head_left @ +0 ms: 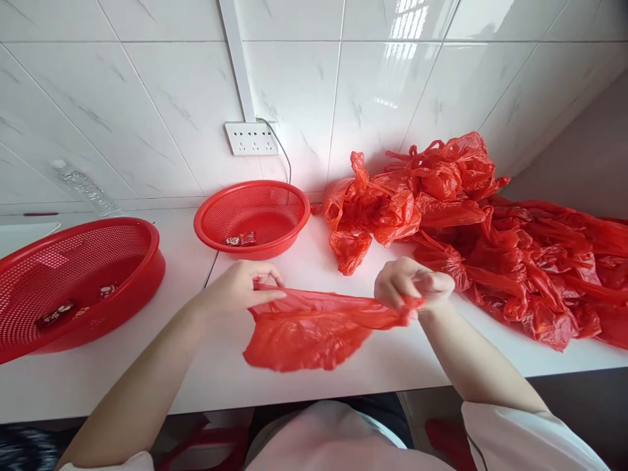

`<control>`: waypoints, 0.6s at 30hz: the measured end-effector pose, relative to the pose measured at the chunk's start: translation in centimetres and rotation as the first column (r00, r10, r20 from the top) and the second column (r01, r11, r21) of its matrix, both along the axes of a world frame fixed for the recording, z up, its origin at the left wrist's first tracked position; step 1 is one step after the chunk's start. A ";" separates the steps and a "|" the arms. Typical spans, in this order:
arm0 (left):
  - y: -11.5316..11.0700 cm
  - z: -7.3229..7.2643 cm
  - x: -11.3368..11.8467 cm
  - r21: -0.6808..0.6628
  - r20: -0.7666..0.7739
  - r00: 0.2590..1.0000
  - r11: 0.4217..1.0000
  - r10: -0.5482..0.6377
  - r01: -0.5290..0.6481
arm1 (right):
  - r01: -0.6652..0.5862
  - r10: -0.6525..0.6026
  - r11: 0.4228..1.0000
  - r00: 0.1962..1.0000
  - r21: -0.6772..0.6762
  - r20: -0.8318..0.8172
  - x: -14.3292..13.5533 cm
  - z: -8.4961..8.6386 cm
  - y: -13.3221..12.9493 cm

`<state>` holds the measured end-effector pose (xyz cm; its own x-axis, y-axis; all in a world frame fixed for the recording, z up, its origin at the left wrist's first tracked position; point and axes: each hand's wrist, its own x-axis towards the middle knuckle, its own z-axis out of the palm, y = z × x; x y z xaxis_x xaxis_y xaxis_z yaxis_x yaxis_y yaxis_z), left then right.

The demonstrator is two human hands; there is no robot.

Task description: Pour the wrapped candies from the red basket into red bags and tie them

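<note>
White worktop (122,366) spans the frame's lower half, front edge running along the bottom, right end cut off by the frame. Bare room on it lower left and just ahead of the hands. Heap of red plastic bags (490,242) fills right of centre to the right edge, partly cut off; single bags in it hard to tell apart. Large red basket (98,294) at left, cut by the frame edge, holds a few small wrapped packets (56,314), labels unreadable. Smaller red basket (252,219) at centre back against the tiled wall, with small packets (240,240) inside. Clear plastic bottle (83,188) lying at upper left, faint against the tiles. Wall socket (251,138) above the smaller basket, a cable running down from it.

Red bag (309,327) at lower centre, stretched flat between both hands, its lower part lying on the worktop near the front edge. Left hand (243,288) pinched shut on the bag's left top edge. Right hand (409,284) clenched on the bunched right end, just beside the heap; fingertips hidden in the plastic.
</note>
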<state>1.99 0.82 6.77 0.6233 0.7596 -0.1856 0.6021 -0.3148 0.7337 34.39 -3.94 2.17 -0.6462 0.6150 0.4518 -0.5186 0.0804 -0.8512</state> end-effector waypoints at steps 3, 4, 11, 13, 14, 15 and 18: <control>-0.1 0.6 -0.2 0.372 -0.157 0.973 0.923 0.167 -0.098 | 0.092 -0.151 0.987 0.803 0.130 0.576 -0.6 2.3 -0.3; -0.4 0.7 0.0 0.480 -0.192 0.958 0.872 0.214 -0.099 | 0.124 -0.263 0.962 0.653 0.242 0.711 -1.2 3.0 -0.3; -3.6 -0.3 4.2 0.844 -0.255 0.966 0.479 -0.042 0.243 | -0.086 -0.610 0.785 0.068 0.614 0.790 -6.2 3.3 1.1; -3.4 -1.4 5.3 0.765 -0.307 0.936 0.540 -0.174 0.352 | -0.128 -0.627 0.763 0.091 0.633 0.774 -6.3 3.2 1.4; -3.0 -2.1 5.8 0.720 -0.319 0.928 0.587 -0.194 0.370 | -0.127 -0.630 0.757 0.121 0.641 0.767 -6.2 3.4 1.4; -2.2 -2.9 6.2 0.683 -0.324 0.927 0.632 -0.189 0.367 | -0.117 -0.624 0.757 0.161 0.643 0.765 -5.9 3.7 1.4; 0.6 -4.9 7.1 0.569 -0.426 0.898 0.738 -0.112 0.362 | -0.090 -0.534 0.811 0.287 0.578 0.795 -4.5 5.0 1.0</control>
